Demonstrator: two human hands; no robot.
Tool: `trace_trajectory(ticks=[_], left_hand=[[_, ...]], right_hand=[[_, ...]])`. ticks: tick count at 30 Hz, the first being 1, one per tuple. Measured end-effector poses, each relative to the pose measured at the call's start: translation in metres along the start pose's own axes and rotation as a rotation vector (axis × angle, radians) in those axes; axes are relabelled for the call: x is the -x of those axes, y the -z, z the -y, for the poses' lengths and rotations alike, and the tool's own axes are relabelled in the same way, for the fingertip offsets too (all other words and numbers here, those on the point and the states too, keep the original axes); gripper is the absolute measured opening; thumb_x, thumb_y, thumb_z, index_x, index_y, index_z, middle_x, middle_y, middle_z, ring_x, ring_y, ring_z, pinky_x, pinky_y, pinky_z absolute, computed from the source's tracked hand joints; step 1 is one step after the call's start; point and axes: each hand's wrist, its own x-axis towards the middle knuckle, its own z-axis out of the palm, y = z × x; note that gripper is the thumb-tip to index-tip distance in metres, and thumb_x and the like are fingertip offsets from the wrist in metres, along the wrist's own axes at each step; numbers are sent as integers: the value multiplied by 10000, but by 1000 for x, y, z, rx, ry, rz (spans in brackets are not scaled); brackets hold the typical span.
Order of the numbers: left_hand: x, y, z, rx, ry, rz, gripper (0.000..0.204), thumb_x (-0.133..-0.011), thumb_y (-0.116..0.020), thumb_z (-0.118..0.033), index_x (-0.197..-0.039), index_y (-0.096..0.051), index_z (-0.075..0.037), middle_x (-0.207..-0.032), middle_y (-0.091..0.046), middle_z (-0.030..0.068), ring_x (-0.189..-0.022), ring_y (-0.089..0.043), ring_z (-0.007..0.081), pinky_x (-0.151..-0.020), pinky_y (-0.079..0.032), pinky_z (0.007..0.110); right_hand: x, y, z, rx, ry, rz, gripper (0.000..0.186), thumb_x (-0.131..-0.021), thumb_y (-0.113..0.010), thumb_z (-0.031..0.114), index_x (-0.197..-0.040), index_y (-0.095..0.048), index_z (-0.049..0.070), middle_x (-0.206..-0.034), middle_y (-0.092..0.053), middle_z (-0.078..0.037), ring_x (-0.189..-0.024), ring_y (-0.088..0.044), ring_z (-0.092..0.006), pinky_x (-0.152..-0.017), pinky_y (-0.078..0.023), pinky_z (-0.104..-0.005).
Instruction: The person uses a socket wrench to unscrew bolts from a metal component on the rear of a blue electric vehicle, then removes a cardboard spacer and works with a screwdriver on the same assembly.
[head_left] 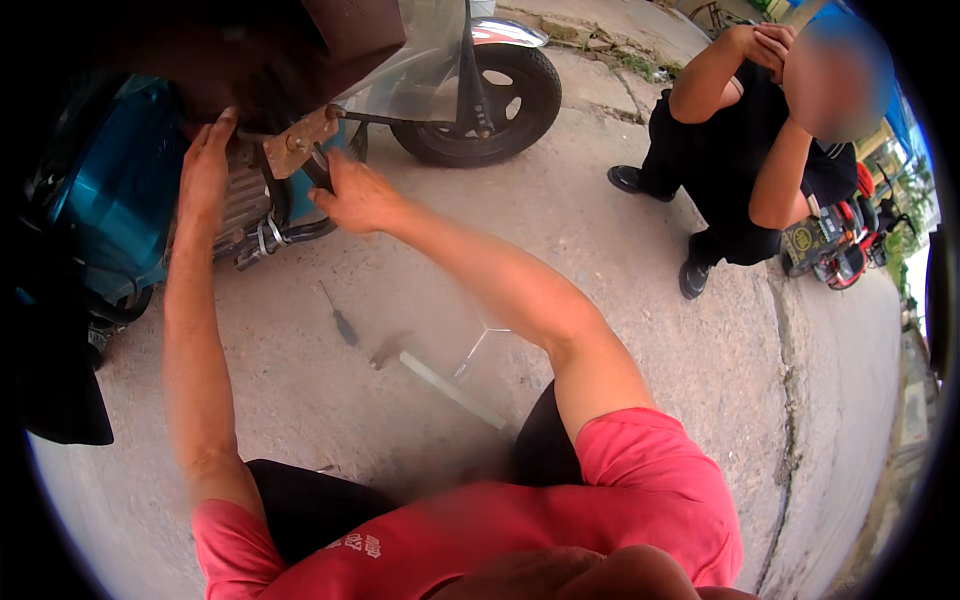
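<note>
My left hand (207,165) reaches up to the blue vehicle (118,185), its fingers stretched out against the part below a dark brown panel (345,40). What its fingertips touch is in shadow. To its right, a rusty metal plate (290,147) sticks out under the panel. My right hand (358,195) is closed around a dark, curved, handle-like piece (319,168) just beneath that plate. The hand hides most of this piece, so its kind does not show. Below my hands, a hammer (450,388) with a pale handle and a screwdriver (340,315) lie on the concrete.
A thin metal tool (474,348) lies close to the hammer. The vehicle's wheel (500,105) stands beyond my right hand, beside a clear plastic sheet (415,75). A person in dark clothes (715,165) is at the right, hands raised. Parked motorbikes (845,240) are behind them.
</note>
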Motion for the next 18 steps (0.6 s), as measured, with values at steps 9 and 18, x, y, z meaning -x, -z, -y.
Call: trace_trajectory(ticks=[9,18], left_hand=[[11,53,-52,-25,-256,-233,574,-1058,-565,-351,-1515,-470,-18,-1238,-714,146,-1109,-691,197,-1069,-480,379],[26,31,-71,-101,-453,-198,606,-1048,-588,-357,-1533,-455,-19,-1097,-732,88,-885,-643,144,-1003,-505,360]], right_hand=[[-5,1,-2,-21,2,47,540,-954,-644,305,-1294,-418,-48,-1141,-663,-331,-1090,-643,-495,-935,-499,-555],[-9,-6,-18,7,75,-51,510,-950,-654,285,-1228,-438,-83,-1005,-688,-327,-1005,-662,-506,-872,-514,-544]])
